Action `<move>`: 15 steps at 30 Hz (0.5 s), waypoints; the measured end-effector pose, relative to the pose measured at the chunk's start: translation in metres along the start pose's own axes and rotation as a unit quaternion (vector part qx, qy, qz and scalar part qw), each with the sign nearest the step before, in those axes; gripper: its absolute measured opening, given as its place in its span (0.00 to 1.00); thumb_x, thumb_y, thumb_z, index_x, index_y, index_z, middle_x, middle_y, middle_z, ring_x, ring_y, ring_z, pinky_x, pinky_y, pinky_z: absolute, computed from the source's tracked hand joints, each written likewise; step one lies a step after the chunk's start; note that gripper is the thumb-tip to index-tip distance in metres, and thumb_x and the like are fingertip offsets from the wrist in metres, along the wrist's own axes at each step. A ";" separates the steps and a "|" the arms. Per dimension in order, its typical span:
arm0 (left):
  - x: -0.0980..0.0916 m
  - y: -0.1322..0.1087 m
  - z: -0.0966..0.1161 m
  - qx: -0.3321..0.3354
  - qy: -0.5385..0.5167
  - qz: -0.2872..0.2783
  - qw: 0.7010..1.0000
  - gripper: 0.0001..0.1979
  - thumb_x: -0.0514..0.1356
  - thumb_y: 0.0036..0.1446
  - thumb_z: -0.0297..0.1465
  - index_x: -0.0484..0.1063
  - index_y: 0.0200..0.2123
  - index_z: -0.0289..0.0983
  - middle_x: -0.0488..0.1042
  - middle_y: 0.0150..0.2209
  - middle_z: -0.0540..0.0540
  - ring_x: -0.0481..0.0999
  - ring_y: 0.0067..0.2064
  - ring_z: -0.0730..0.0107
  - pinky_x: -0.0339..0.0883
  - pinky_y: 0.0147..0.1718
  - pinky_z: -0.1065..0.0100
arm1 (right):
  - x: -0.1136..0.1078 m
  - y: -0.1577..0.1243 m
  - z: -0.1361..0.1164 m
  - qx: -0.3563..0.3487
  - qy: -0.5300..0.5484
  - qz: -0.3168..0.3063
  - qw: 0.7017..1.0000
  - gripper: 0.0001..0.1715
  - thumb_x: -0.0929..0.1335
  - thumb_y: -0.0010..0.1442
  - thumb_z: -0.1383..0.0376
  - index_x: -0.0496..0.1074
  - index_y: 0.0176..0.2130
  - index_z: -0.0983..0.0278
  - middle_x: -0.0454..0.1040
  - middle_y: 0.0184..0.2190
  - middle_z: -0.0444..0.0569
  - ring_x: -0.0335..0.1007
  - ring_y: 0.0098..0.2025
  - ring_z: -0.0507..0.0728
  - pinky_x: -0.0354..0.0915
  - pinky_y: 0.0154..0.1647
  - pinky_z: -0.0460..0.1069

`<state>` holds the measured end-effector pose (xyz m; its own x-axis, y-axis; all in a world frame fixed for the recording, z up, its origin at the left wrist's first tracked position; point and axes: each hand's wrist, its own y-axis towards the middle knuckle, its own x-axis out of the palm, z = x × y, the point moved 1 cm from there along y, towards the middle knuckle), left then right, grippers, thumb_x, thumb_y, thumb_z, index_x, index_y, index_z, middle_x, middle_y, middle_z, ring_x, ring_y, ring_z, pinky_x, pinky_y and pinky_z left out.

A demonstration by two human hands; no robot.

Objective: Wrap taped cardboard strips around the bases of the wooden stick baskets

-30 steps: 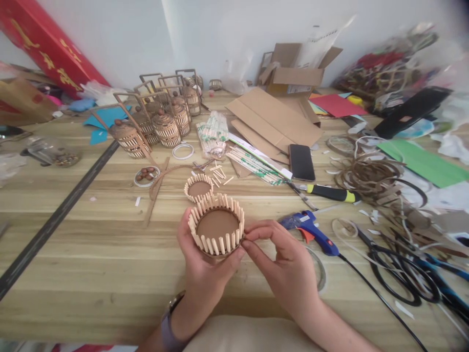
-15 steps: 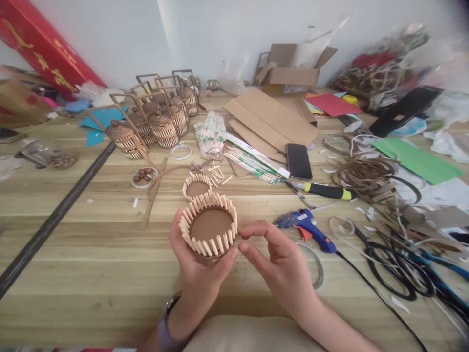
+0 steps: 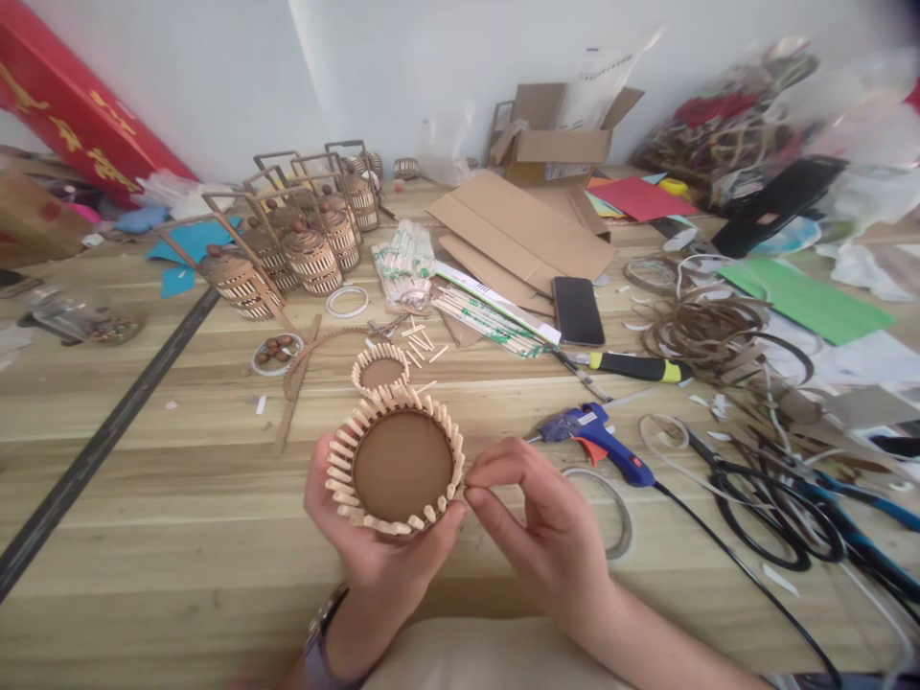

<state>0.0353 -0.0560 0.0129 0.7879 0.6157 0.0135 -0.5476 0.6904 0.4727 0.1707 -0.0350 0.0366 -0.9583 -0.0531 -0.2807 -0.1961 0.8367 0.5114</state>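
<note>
My left hand [image 3: 380, 556] is wrapped round a round basket base [image 3: 403, 466], a brown disc ringed by short pale wooden sticks. The base is tilted so that its inside faces me. At its right rim my right hand [image 3: 536, 517] has thumb and forefinger pinched together; whatever is between them is too small to make out. Just beyond stands a smaller ring of sticks [image 3: 380, 371] with a brown bottom. Several loose short sticks [image 3: 424, 345] lie behind it. A blue hot glue gun [image 3: 596, 436] rests to the right of my right hand.
Finished small baskets with tall handles [image 3: 312, 261] stand at the back left. Flat cardboard [image 3: 524, 225], a phone [image 3: 579, 311] and a utility knife [image 3: 636, 366] lie beyond my hands. Scissors [image 3: 762, 517], coiled strips [image 3: 704, 331] and a tape roll [image 3: 614, 508] are on the right.
The base has tipped so more of its brown inside shows, and it has shifted slightly left. My right thumb and forefinger have closed together at its rim. The view has shifted a little.
</note>
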 end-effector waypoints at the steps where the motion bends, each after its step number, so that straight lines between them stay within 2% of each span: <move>1: -0.001 0.000 0.000 0.000 0.010 0.004 1.000 0.47 0.71 0.41 0.32 0.53 0.63 0.50 0.61 0.59 0.44 0.70 0.53 0.64 0.72 0.46 0.66 | 0.000 0.000 -0.001 -0.022 -0.011 0.003 1.000 0.08 0.68 0.62 0.73 0.70 0.36 0.60 0.74 0.32 0.43 0.72 0.36 0.52 0.66 0.38 0.49; 5: -0.002 0.001 0.001 0.014 0.026 0.020 0.999 0.46 0.72 0.41 0.36 0.53 0.61 0.51 0.60 0.58 0.44 0.69 0.54 0.60 0.69 0.49 0.62 | -0.003 0.001 -0.006 -0.094 -0.049 0.005 0.994 0.11 0.68 0.60 0.76 0.69 0.39 0.61 0.75 0.33 0.45 0.72 0.36 0.53 0.64 0.39 0.51; 9: -0.001 0.003 0.004 0.043 0.042 0.007 0.998 0.43 0.70 0.45 0.39 0.54 0.61 0.53 0.62 0.57 0.45 0.70 0.52 0.58 0.69 0.48 0.60 | -0.005 0.003 -0.011 -0.130 -0.073 0.013 0.989 0.12 0.68 0.59 0.77 0.70 0.39 0.61 0.74 0.32 0.45 0.70 0.33 0.52 0.61 0.37 0.52; 12: -0.004 0.001 0.003 0.067 0.066 0.001 0.996 0.43 0.70 0.45 0.40 0.53 0.62 0.52 0.63 0.56 0.44 0.72 0.49 0.56 0.72 0.44 0.59 | -0.005 0.003 -0.012 -0.129 -0.064 0.011 0.989 0.12 0.68 0.58 0.77 0.70 0.38 0.61 0.74 0.31 0.45 0.70 0.32 0.52 0.61 0.37 0.52; 15: -0.010 -0.007 -0.003 0.034 0.085 -0.030 0.995 0.48 0.71 0.44 0.38 0.48 0.64 0.53 0.61 0.57 0.41 0.73 0.48 0.54 0.74 0.43 0.57 | -0.005 0.002 -0.011 -0.067 -0.006 -0.005 0.998 0.09 0.68 0.59 0.75 0.69 0.35 0.61 0.74 0.30 0.44 0.71 0.33 0.52 0.63 0.37 0.51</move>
<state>0.0301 -0.0658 0.0065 0.7568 0.6332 -0.1623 -0.4759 0.7039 0.5273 0.1727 -0.0393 0.0479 -0.9541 -0.0540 -0.2946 -0.2320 0.7552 0.6131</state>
